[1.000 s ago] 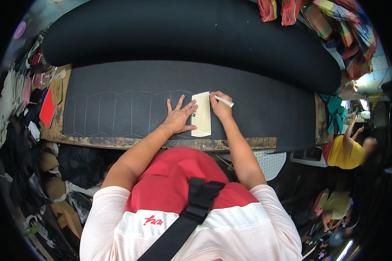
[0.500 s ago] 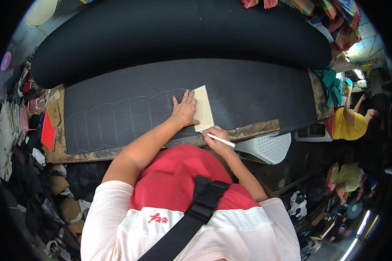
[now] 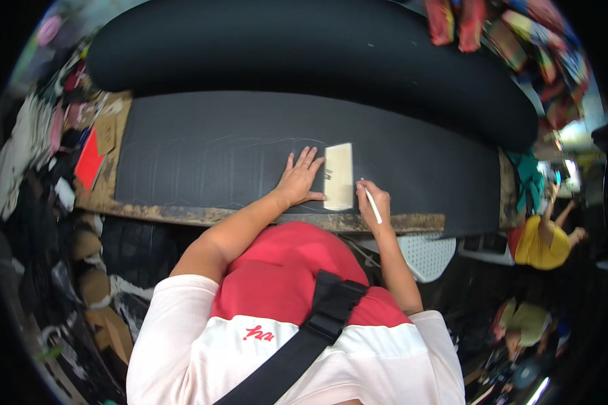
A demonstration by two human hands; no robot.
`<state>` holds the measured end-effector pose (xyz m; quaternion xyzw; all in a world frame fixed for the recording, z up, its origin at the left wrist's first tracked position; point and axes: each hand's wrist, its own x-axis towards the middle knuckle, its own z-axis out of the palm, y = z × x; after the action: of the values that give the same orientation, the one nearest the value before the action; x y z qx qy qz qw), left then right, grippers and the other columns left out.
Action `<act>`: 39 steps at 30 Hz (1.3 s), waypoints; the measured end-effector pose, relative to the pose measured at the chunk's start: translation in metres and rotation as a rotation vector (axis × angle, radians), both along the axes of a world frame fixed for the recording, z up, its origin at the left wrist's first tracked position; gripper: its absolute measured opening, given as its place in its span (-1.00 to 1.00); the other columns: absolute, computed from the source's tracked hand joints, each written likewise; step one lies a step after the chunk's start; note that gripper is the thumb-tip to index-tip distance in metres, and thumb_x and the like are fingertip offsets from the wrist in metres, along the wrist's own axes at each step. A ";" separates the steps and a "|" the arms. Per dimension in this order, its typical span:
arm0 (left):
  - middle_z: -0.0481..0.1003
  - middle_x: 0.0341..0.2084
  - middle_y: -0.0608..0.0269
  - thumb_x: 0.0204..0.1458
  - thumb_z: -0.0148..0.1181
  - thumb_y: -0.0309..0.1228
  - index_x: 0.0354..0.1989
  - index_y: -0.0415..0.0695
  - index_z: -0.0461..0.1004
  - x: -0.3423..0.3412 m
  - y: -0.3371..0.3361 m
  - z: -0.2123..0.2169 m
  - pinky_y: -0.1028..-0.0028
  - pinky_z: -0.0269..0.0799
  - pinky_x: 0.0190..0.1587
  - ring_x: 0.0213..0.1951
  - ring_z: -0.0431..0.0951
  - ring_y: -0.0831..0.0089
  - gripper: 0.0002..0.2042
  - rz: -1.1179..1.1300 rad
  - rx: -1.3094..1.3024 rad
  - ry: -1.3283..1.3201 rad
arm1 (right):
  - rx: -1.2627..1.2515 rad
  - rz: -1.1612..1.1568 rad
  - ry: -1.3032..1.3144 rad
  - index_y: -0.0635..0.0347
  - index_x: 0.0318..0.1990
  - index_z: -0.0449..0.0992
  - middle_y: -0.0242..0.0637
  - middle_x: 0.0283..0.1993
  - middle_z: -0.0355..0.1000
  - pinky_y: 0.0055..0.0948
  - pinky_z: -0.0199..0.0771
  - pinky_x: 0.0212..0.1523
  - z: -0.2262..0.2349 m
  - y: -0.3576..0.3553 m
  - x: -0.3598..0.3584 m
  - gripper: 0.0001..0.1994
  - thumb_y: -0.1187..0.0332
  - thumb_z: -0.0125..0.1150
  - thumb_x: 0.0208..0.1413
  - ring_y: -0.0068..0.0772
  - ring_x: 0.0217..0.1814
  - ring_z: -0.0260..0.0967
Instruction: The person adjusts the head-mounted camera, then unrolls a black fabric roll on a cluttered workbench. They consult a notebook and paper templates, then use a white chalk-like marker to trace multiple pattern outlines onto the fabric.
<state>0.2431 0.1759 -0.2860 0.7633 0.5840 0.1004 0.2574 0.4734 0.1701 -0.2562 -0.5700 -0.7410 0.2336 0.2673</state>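
Note:
A cream, roughly rectangular template (image 3: 339,181) lies flat on a sheet of black material (image 3: 425,162). My left hand (image 3: 300,181) rests on the sheet with fingers spread, its thumb and fingertips at the template's left edge. To the right of the template, my right hand (image 3: 377,204) grips a slim white pen (image 3: 372,204), its tip pointing away from me near the template's right edge. Thin pale outlines run in a row across the sheet, left of my left hand.
Behind the sheet lies a thick black roll (image 3: 284,54). A worn wooden table edge (image 3: 412,223) runs before me, with a white perforated plastic seat (image 3: 429,256) beneath at right. A red flat piece (image 3: 89,162) lies far left. A person in yellow (image 3: 544,241) works at far right.
My right hand with the pen has gone from the template's near end up beside its right edge. The template sits turned a little, and my left hand has slid off to its left. The view has shifted.

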 end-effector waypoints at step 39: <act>0.35 0.05 0.35 -0.32 0.31 -0.14 -0.25 0.01 0.51 -0.363 -0.178 -0.035 -0.18 -0.20 0.22 0.19 0.23 0.27 -0.61 1.339 0.495 0.288 | -0.070 0.948 0.281 0.28 -0.37 0.54 -0.13 -0.47 0.52 -0.39 0.47 -0.36 -0.052 -0.022 -0.578 -0.86 0.41 0.18 -0.06 -0.32 -0.44 0.50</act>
<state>-0.1196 -0.0025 -0.3209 0.2839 0.9141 0.2641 -0.1188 -0.1049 0.1485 -0.3087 -0.1418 -0.8673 0.4288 0.2095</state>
